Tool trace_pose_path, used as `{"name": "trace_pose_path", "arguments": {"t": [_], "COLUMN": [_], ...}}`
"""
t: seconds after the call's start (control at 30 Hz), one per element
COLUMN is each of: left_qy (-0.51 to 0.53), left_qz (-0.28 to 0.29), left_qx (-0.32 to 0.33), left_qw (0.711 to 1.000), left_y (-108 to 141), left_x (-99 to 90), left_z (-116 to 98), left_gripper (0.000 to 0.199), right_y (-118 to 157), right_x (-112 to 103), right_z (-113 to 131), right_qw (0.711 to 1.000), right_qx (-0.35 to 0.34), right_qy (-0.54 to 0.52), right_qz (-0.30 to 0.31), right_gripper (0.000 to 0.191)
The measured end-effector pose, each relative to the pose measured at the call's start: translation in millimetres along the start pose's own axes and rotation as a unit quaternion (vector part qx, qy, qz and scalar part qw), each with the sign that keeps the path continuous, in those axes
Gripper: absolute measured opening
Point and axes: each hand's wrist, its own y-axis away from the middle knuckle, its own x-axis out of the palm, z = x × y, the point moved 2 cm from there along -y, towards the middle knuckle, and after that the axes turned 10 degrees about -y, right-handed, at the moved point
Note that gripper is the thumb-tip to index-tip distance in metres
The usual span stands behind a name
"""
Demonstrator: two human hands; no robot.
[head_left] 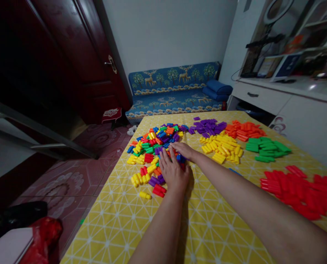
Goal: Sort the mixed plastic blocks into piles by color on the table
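Observation:
A mixed heap of coloured plastic pieces (149,146) lies on the yellow patterned tablecloth (119,220). My left hand (173,170) rests flat on the heap's right edge with its fingers spread. Just beyond it, my right hand (183,151) touches the heap's right side; its fingertips are partly hidden, so any piece in them cannot be made out. Sorted piles lie to the right: purple (209,127), orange (245,130), yellow (224,147), green (269,148) and red (301,190). A blue piece (235,171) shows partly behind my right forearm.
A blue patterned sofa (174,88) stands beyond the table, near a dark red door (83,55). At the right is a white cabinet (303,113) with items on top. On the left are a metal frame (42,128), a small stool (111,114) and a red bag (46,234).

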Motion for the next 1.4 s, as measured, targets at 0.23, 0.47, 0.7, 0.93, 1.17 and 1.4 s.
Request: {"name": "trace_pose_path", "arguments": {"t": [0.23, 0.47, 0.7, 0.93, 1.17, 1.4], "left_qy": [-0.01, 0.03, 0.161, 0.196, 0.282, 0.369], "left_qz": [0.001, -0.032, -0.101, -0.077, -0.088, -0.056], "left_qx": [0.042, 0.07, 0.122, 0.15, 0.137, 0.147], "left_qw": [0.999, 0.997, 0.974, 0.966, 0.945, 0.916], "left_y": [1.8, 1.5, -1.6, -2.3, -4.0, -1.4], "left_x": [-2.1, -1.3, -2.6, 1.9, 9.0, 5.3], "left_z": [2.5, 4.7, 4.8, 3.8, 6.2, 5.4], "left_gripper": [0.057, 0.037, 0.033, 0.042, 0.039, 0.039], "right_y": [62.1, 128.2, 128.5, 125.4, 122.9, 129.0], "right_x": [-18.3, 1.4, -0.3, 4.7, -5.7, 5.8], "right_z": [6.9, -1.7, -7.6, 4.8, -10.6, -6.2], "right_qw": [0.975, 0.956, 0.948, 0.947, 0.952, 0.924], "right_qx": [0.054, 0.014, -0.01, -0.057, -0.001, 0.012], "right_qy": [-0.146, 0.169, 0.192, 0.219, -0.069, -0.305], "right_qz": [-0.157, -0.24, -0.254, -0.23, -0.299, -0.228], "right_gripper": [0.044, 0.058, 0.033, 0.055, 0.028, 0.04]}}
